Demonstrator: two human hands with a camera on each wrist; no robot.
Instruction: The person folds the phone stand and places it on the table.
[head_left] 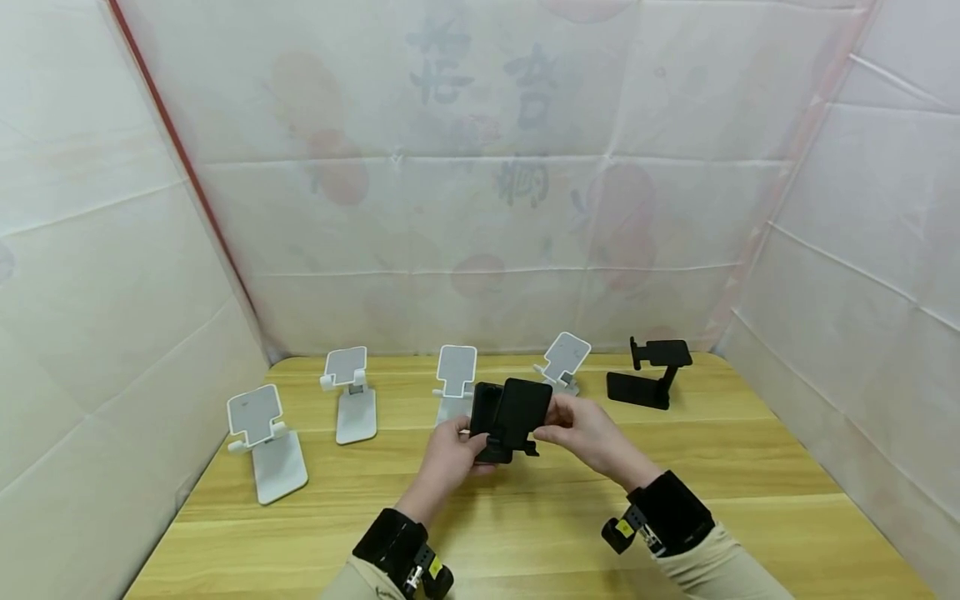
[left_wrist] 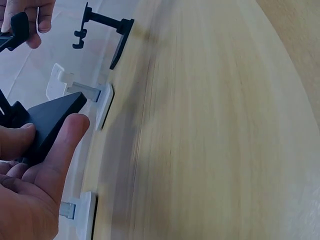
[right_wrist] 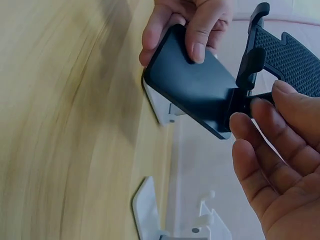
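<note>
Both hands hold a black phone stand (head_left: pixel 510 419) above the tabletop (head_left: pixel 750 467): the left hand (head_left: pixel 447 457) grips its base plate, the right hand (head_left: pixel 585 431) pinches its upper plate. Behind stand 4 white stands (head_left: pixel 352 396) and another black stand (head_left: pixel 651 372), well apart.

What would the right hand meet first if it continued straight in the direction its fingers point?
The right hand points leftward; its fingers already touch the black phone stand, with the left hand gripping it just beyond. Depth remains uncertain.
</note>
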